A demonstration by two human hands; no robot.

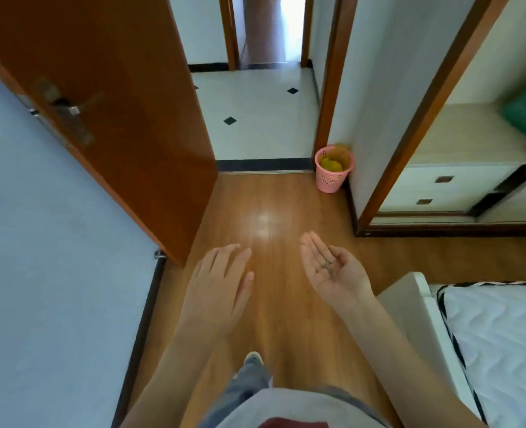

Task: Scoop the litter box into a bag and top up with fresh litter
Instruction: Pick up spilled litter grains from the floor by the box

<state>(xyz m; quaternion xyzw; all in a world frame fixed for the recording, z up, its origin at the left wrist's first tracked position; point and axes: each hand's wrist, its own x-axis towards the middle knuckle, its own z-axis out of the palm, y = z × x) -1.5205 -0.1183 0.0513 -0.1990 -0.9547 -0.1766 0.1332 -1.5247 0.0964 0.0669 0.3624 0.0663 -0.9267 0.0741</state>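
Note:
No litter box, scoop, bag or fresh litter shows in the head view. My left hand (pixel 221 282) is held out palm down over the wooden floor, fingers apart and holding nothing. My right hand (pixel 332 267) is held out palm up with fingers spread; a small dark mark or ring shows at the finger bases, and nothing is gripped. Both forearms reach forward from the bottom of the frame.
An open brown door (pixel 107 97) stands at the left. A pink mesh bin (pixel 332 171) with yellow contents sits by the doorway to a white tiled hall (pixel 255 118). A wardrobe with drawers (pixel 440 186) is on the right, a mattress (pixel 499 341) at lower right.

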